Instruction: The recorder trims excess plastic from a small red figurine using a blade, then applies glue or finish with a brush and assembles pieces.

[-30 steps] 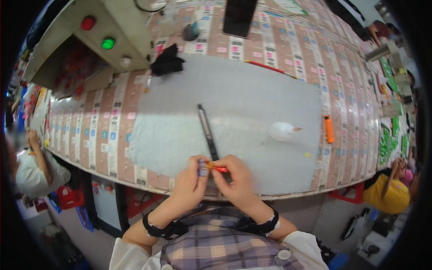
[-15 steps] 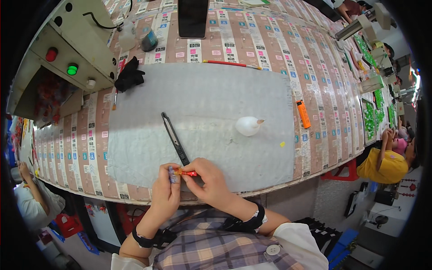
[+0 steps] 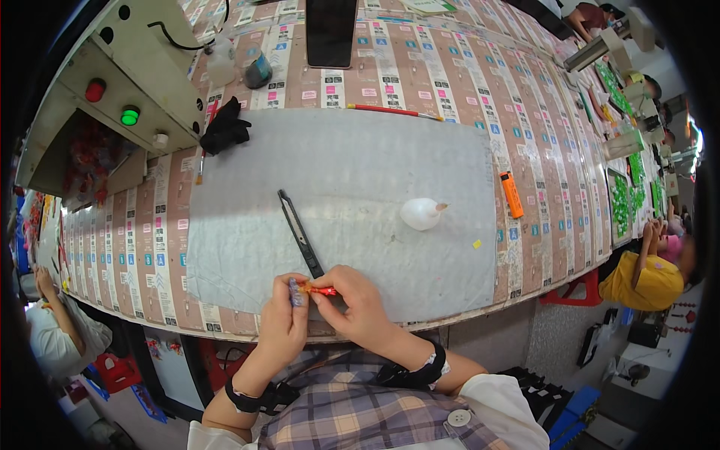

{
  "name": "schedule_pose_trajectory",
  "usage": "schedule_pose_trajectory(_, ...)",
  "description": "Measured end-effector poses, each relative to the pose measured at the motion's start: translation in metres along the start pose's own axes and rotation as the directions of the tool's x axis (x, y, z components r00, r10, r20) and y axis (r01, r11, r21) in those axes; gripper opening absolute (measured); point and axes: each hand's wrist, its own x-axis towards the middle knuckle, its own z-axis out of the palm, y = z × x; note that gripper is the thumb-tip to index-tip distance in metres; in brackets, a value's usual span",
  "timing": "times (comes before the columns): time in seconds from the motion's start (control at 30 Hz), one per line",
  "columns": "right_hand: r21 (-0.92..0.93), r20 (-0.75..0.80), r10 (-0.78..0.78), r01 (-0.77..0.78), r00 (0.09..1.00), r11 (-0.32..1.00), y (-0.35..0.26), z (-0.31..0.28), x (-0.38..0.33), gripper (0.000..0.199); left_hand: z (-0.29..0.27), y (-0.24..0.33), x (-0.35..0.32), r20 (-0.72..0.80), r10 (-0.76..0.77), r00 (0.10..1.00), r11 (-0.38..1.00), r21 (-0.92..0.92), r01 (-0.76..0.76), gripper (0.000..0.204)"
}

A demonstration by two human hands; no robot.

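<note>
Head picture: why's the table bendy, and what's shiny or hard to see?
In the head view, the wide lens bends the table, and the corners are black; there too, a pale shine streaks the gray mat; also in head view, the red thing between left hand and right hand is too small to see clearly.

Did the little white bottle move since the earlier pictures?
No, the white bottle sits in the same spot on the grey mat, left of the orange lighter.

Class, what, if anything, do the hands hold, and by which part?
A small red-and-orange piece, material unclear: the right hand pinches its red end, the left hand its orange end.
</note>
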Motion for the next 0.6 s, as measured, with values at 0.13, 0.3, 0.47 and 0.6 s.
schedule_pose_trajectory(0.13, -0.007, -0.006, 0.001, -0.001, 1.0, 1.0, -0.001, 0.0006, 0.0003, 0.012, -0.0009, 0.001, 0.0004, 0.003, -0.007, 1.0, 1.0, 0.011, 0.006, 0.02)
schedule_pose_trajectory(0.3, 0.014, -0.002, 0.03, -0.03, 1.0, 0.999, -0.0039, 0.0014, 0.0, 0.008, -0.0003, -0.0007, -0.0002, -0.008, 0.011, 1.0, 1.0, 0.015, -0.011, 0.02)
schedule_pose_trajectory(0.47, 0.024, -0.005, 0.034, -0.034, 0.999, 0.999, -0.0038, 0.0014, -0.0003, 0.009, -0.0013, 0.0014, -0.0002, 0.005, -0.018, 1.0, 1.0, 0.01, 0.018, 0.02)
schedule_pose_trajectory(0.6, 0.03, 0.004, 0.043, -0.043, 0.999, 0.999, -0.004, 0.0015, -0.0006, 0.01, -0.0008, -0.0014, -0.0004, 0.001, -0.007, 1.0, 1.0, 0.017, 0.007, 0.02)
